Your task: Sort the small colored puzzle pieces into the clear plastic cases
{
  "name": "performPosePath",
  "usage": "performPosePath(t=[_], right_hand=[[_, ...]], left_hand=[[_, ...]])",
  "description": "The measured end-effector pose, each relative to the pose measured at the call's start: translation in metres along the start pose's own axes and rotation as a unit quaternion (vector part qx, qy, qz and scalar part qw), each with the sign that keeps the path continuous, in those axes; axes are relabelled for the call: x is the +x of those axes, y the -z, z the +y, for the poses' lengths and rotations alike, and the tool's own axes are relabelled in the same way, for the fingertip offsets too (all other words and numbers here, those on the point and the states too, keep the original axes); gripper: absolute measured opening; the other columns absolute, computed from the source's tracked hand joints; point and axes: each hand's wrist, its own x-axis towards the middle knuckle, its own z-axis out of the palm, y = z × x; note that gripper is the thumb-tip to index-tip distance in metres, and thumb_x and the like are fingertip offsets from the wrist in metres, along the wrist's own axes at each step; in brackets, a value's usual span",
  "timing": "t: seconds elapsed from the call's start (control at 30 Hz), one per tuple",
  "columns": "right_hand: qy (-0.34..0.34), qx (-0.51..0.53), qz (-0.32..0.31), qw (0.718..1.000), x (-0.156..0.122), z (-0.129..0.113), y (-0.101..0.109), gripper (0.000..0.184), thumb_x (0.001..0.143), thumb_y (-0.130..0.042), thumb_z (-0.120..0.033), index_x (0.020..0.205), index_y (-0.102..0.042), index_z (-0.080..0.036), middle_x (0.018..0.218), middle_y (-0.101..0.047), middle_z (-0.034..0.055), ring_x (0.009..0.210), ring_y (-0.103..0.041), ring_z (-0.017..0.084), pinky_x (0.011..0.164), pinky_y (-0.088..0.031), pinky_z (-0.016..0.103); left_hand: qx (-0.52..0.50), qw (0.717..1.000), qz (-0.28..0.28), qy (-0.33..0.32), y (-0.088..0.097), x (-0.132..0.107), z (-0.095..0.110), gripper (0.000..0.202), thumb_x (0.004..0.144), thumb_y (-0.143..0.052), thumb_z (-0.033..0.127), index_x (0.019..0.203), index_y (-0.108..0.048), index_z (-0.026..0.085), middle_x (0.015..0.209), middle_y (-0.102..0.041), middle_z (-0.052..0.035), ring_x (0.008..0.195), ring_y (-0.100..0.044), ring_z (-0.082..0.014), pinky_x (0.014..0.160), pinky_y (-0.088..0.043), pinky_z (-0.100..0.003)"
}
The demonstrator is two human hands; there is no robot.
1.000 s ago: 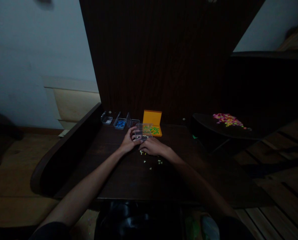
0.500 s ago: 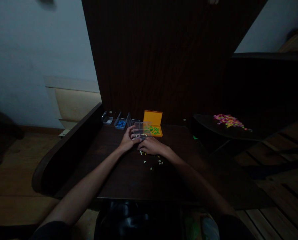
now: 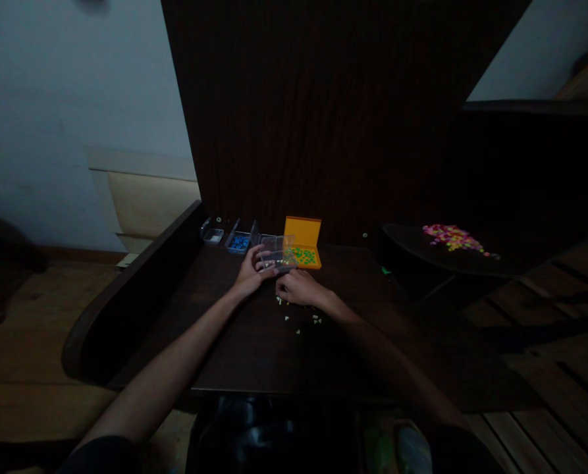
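Observation:
My left hand [image 3: 251, 271] grips the near left side of a small clear plastic box [image 3: 276, 253] standing open on the dark table [image 3: 234, 342]. My right hand [image 3: 299, 288] lies just in front of the box with its fingers curled down over small pale beads [image 3: 296, 318] scattered on the table; what the fingertips pinch is hidden. Behind the clear box stands an open orange box [image 3: 302, 245] with green beads inside.
Along the table's back edge sit an open clear box with blue beads [image 3: 238, 243] and another small clear box [image 3: 213, 235]. A pile of pink and yellow beads [image 3: 450, 237] lies on a dark round surface at the right. A dark wooden panel rises behind the table.
The clear box and my left hand have shifted slightly away from me, towards the orange box. My right hand stays over the pale beads.

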Motion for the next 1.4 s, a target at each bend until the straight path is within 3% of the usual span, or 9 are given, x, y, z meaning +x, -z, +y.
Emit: performPosePath(t=[0.73, 0.93, 1.03, 1.2, 1.4], right_hand=[[-0.046, 0.030, -0.028, 0.998, -0.003, -0.009, 0.000, 0.016, 0.081, -0.060, -0.026, 0.092, -0.070, -0.022, 0.095, -0.070, 0.0050, 0.089, -0.063, 0.020, 0.067, -0.041, 0.025], [-0.030, 0.043, -0.022, 0.998, -0.006, -0.009, 0.004, 0.018, 0.084, -0.056, -0.024, 0.094, -0.071, -0.021, 0.090, -0.070, 0.0047, 0.084, -0.063, 0.018, 0.065, -0.039, 0.024], [-0.021, 0.053, -0.022, 0.998, -0.010, -0.005, 0.007, 0.018, 0.084, -0.060, -0.031, 0.095, -0.071, -0.022, 0.088, -0.069, 0.0039, 0.085, -0.061, 0.018, 0.065, -0.038, 0.024], [-0.011, 0.052, -0.043, 0.998, -0.014, -0.003, 0.005, 0.033, 0.077, -0.069, -0.046, 0.101, -0.069, -0.023, 0.090, -0.068, 0.0038, 0.085, -0.060, 0.020, 0.064, -0.037, 0.024], [0.006, 0.061, -0.046, 0.997, -0.014, -0.002, 0.002, 0.021, 0.081, -0.066, -0.036, 0.097, -0.069, -0.022, 0.085, -0.068, 0.0027, 0.080, -0.060, 0.018, 0.063, -0.034, 0.024]], left_hand=[[0.006, 1.000, 0.009, -0.004, -0.002, 0.000, -0.001, 0.083, 0.049, -0.086, 0.011, 0.120, -0.044, 0.021, 0.122, -0.055, -0.0088, 0.101, -0.063, -0.0198, 0.099, -0.048, -0.047], [0.002, 1.000, 0.010, 0.000, -0.003, -0.001, 0.000, 0.081, 0.051, -0.085, 0.012, 0.120, -0.044, 0.022, 0.123, -0.055, -0.0085, 0.101, -0.063, -0.0196, 0.098, -0.049, -0.047], [0.000, 1.000, 0.005, -0.001, -0.002, 0.000, -0.001, 0.080, 0.051, -0.085, 0.011, 0.120, -0.045, 0.022, 0.124, -0.054, -0.0090, 0.101, -0.063, -0.0201, 0.098, -0.049, -0.047], [0.002, 1.000, 0.001, 0.002, -0.002, -0.001, -0.001, 0.081, 0.052, -0.084, 0.011, 0.121, -0.044, 0.021, 0.125, -0.054, -0.0099, 0.103, -0.063, -0.0211, 0.097, -0.049, -0.047], [0.007, 1.000, 0.006, 0.006, -0.003, -0.002, 0.001, 0.080, 0.052, -0.084, 0.010, 0.121, -0.044, 0.021, 0.124, -0.054, -0.0098, 0.102, -0.063, -0.0206, 0.098, -0.049, -0.046]])
